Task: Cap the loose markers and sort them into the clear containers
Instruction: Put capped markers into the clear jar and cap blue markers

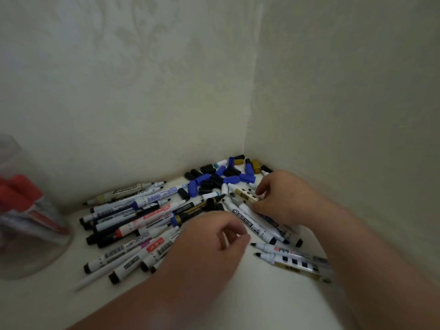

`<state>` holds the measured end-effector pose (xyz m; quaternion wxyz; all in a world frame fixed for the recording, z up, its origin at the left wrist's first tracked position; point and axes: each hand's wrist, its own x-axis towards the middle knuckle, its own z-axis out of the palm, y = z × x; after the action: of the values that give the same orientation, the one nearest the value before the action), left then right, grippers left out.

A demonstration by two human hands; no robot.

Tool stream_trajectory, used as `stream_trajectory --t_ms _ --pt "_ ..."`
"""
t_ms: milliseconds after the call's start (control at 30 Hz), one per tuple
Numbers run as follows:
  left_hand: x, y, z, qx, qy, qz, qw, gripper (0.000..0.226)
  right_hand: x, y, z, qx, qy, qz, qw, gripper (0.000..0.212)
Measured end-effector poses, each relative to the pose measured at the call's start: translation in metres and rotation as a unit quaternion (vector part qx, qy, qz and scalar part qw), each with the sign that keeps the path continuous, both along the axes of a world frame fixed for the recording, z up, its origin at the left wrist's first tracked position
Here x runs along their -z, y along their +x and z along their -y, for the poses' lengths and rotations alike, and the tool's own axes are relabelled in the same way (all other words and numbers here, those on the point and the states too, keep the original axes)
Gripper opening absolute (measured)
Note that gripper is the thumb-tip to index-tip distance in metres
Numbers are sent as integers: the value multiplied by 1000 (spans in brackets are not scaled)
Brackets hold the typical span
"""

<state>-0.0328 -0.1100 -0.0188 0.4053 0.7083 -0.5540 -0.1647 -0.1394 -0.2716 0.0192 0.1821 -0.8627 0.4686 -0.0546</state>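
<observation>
Head view is showing the right hand (281, 198) pinching a gold marker (244, 195) lying just beside the cap pile (221, 177), long axis pointing at it; the left hand (209, 244) is hovering farther off, loosely curled, empty

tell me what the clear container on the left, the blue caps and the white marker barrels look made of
Clear container: transparent and glossy, plastic or glass; red-capped markers show through its wall, but blur leaves the material open. Blue caps: opaque moulded plastic with a soft sheen. White marker barrels: smooth plastic, likely, with printed labels.
</observation>
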Motion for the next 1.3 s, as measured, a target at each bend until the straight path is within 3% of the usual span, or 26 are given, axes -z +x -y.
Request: stream_trajectory --t_ms 67,133,200,267,367,500,567,700,767,933,1133,1233,1300 --pt "4 8 1 -17 -5 -156 988 10 0 -1 2 11 -3 17 1000 28" --pt "6 14 2 -12 -2 -260 966 8 -4 -1 -3 14 26 92 995 24" --pt "7 18 5 -12 -31 -334 942 3 -10 -3 -14 -20 126 176 976 20" --pt "9 21 8 -11 -64 -382 922 16 -15 -4 -28 -104 214 184 954 18" --pt "12 23 7 0 -73 -369 927 36 -14 1 -47 -213 257 150 931 11" --pt "12 22 6 -20 -68 -363 929 42 -13 0 -46 -200 248 172 932 13" --pt "14 24 8 -33 -72 -407 910 44 -13 -4 -35 -151 196 191 950 18" --pt "15 27 10 -6 -64 -454 889 24 -3 5 1 -13 3 174 985 8" --pt "12 27 8 17 -60 -475 878 20 1 19 15 -9 -50 135 990 8" --pt "8 28 9 49 -45 -556 829 29 -8 64 31 -131 -120 -27 984 34" --pt "12 28 10 38 -45 -497 866 31 -12 96 46 -169 -105 -182 963 47" --pt "11 28 10 34 -53 -492 868 30 -6 93 51 -175 -106 -158 966 49" --pt "11 28 10 35 -57 -495 867 28 -6 82 50 -142 -119 -36 982 40"
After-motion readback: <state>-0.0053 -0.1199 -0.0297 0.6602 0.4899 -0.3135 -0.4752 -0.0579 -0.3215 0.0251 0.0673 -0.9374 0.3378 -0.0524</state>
